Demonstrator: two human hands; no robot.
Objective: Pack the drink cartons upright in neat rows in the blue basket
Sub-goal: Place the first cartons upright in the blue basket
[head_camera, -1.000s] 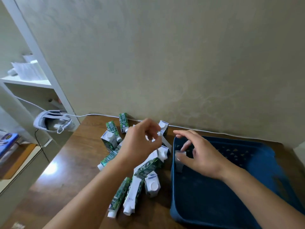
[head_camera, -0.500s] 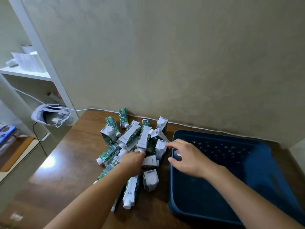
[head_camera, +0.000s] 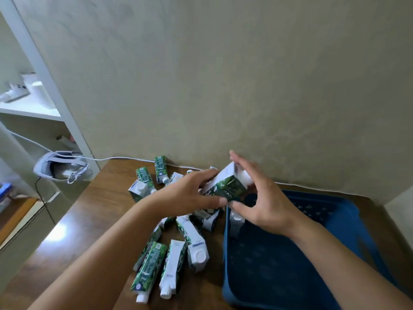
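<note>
A green-and-white rectangular carton is being held tilted above the near-left corner of the blue plastic basket. The left hand is gripping it; the right hand, fingers extended, is touching its far side. One carton is standing inside the basket. Loose cartons are lying scattered across the glossy wooden table.

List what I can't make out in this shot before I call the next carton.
- Carton in the basket: head view, mostly hidden behind the right hand; only one side shows.
- Held carton: its ends are covered by the left hand and the right hand.
- Pile: middle cartons lie under the left forearm, so no count.
- Basket: near edge cut off by the frame, right side under the right forearm.
- Labels: too small to read.
</note>
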